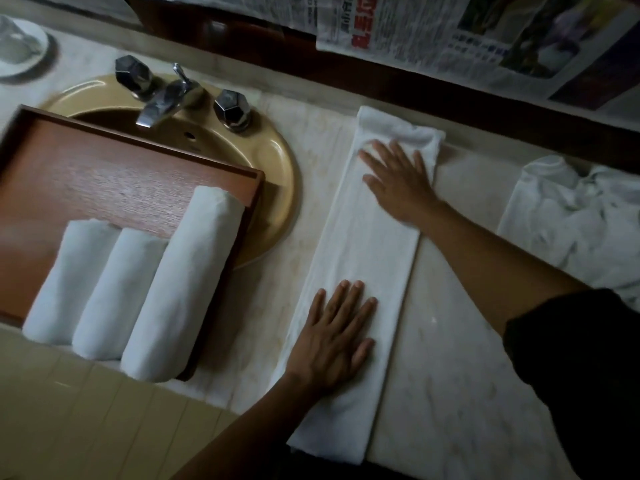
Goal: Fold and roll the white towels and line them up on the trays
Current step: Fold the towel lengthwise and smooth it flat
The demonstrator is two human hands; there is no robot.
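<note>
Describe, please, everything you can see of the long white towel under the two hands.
The long white towel is soft, terry-looking cloth folded into a narrow strip, lying flat on the pale marble-like counter, right of the sink. Its far end is rumpled and thicker. The left hand rests flat on its near part, the right hand flat near the far end.

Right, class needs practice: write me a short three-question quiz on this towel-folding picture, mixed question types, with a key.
1. How many rolled towels lie on the wooden tray?
2. True or false: the left hand and the right hand both lie flat on the long folded towel.
3. The heap of unfolded towels lies: A in a basket; B on the counter, right of the folded towel; C on the tray.
Key: 1 three; 2 true; 3 B.
</note>
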